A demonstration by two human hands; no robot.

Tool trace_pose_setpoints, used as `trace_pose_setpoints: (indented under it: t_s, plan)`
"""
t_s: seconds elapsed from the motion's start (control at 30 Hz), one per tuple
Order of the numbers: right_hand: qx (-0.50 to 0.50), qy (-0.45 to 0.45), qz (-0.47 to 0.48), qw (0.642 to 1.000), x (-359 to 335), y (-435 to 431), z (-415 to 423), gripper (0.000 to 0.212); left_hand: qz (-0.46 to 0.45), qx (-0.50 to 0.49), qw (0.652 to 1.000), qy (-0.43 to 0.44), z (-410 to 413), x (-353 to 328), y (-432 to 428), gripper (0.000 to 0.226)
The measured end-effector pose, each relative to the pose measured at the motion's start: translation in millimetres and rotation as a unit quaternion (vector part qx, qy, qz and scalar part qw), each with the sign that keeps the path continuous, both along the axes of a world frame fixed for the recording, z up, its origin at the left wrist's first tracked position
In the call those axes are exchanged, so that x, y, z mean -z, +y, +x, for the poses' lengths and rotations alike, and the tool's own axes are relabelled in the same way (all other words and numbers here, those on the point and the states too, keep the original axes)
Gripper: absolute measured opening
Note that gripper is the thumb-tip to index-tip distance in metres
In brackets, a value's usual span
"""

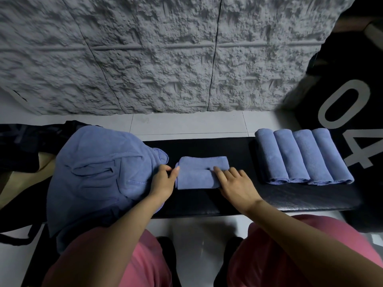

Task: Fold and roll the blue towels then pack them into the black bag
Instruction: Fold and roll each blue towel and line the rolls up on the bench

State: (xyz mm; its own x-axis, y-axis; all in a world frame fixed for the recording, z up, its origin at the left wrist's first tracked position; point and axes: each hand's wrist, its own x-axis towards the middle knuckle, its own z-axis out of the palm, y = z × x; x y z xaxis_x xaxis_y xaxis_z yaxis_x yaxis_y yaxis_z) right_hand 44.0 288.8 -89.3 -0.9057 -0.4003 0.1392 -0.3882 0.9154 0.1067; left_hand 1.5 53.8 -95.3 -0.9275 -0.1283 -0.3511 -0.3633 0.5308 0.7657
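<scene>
The left hand (163, 180) pinches one end of the folded towel (199, 175), seemingly to start rolling, while the right hand (235, 184) presses it flat with straight fingers, finished rolls (302, 156) parked beyond that hand.

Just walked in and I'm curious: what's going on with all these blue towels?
A person at a black bench handles a folded towel: the left hand pinches its left end, the right hand presses flat on it. Four rolled towels lie in a row on the right; a loose pile waits on the left, the black bag beyond it.
</scene>
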Motion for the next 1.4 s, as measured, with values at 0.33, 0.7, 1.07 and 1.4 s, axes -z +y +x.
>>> trace_pose_setpoints:
  t_s: [0.33, 0.7, 1.07, 1.4]
  plan:
    - [0.320, -0.349, -0.450, 0.757, -24.5, -4.2, -11.6, 0.018, 0.113, 0.104, 0.988, -0.031, 18.1, -12.7, 50.7, 0.039]
    - [0.329, -0.355, -0.156, 0.861, -51.6, 31.5, -23.9, 0.028, 0.187, 0.149, 0.968, -0.071, -7.7, -30.2, 137.0, 0.069]
    - [0.343, -0.187, -0.138, 0.910, -81.7, 68.7, -28.8, 0.029, 0.110, 0.146, 0.982, -0.048, -18.8, -28.8, 213.7, 0.067]
    - [0.268, -0.236, -0.082, 0.930, -46.0, 60.8, -38.2, 0.041, -0.013, 0.206, 0.978, 0.027, -17.4, -63.5, 92.5, 0.048]
